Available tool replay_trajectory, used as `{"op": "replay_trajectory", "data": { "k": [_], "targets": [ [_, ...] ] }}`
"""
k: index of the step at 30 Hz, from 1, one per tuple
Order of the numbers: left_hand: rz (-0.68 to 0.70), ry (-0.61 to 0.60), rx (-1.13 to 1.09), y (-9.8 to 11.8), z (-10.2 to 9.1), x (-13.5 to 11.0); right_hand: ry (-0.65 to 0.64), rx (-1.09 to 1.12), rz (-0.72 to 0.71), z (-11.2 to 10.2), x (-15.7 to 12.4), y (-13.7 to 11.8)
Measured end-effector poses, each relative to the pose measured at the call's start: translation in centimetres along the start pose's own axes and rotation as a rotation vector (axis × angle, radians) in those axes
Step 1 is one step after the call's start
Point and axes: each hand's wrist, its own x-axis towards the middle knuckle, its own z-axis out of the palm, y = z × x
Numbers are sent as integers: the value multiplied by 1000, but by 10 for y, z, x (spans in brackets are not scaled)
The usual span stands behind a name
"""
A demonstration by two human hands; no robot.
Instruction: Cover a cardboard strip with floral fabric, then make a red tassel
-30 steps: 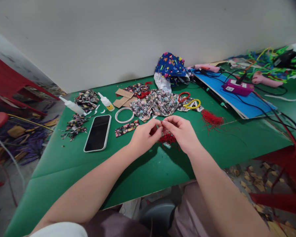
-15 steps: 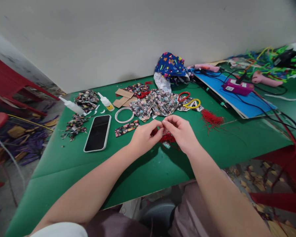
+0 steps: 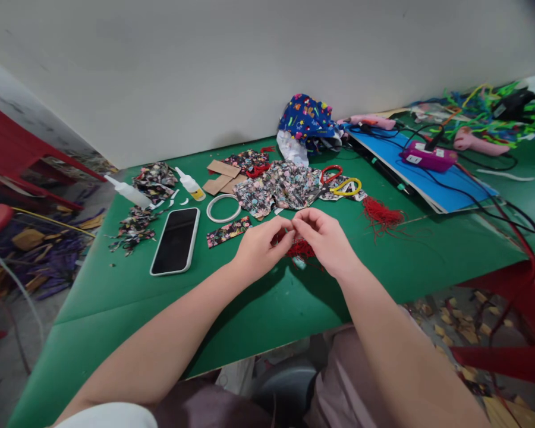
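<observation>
My left hand (image 3: 264,242) and my right hand (image 3: 324,242) meet over the front of the green table, thumbs and fingertips pinched close together. Between them they hold fine red thread; its exact shape is mostly hidden by the fingers. Just beneath, a bunch of red threads (image 3: 301,249) shows between the hands, with a small pale piece (image 3: 299,262) at its lower edge. A floral fabric strip (image 3: 229,232) lies left of my left hand. Beyond the hands are crumpled floral fabric (image 3: 279,185) and scissors (image 3: 336,183) with one red and one yellow handle loop.
A phone (image 3: 175,242), a roll of tape (image 3: 223,208), two glue bottles (image 3: 190,184) and brown card pieces (image 3: 225,176) lie to the left. Another red thread bundle (image 3: 381,212) is at right, near a blue folder (image 3: 446,178) bearing a purple power box (image 3: 429,156) and cables.
Both hands keep almost the same pinch and place. The whole view has shifted very slightly; nothing on the table has visibly moved.
</observation>
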Motion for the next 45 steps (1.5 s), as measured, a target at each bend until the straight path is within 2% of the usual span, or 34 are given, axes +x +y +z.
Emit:
{"op": "replay_trajectory", "data": {
  "k": [7, 12, 15, 20, 31, 39, 45],
  "targets": [
    [-159, 48, -318, 1, 1, 2, 45, 142, 13, -1, 2, 0],
    [-216, 168, -396, -4, -1, 6, 87, 178, 2, -1, 1, 1],
    [-192, 207, -396, -7, -2, 8, 100, 126, -16, -2, 1, 0],
    [-125, 117, -406, -5, -1, 7, 75, 45, -43, 0, 0, -1],
    [-166, 45, -451, -5, -3, 7, 32, 34, -36, 1, -1, -1],
    [-339, -16, -733, 0, -7, 10, -45, 115, -36, 0, -1, 0],
    [-417, -40, -912, -3, -5, 12, -81, 166, -18, 1, -1, -1]
  ]
}}
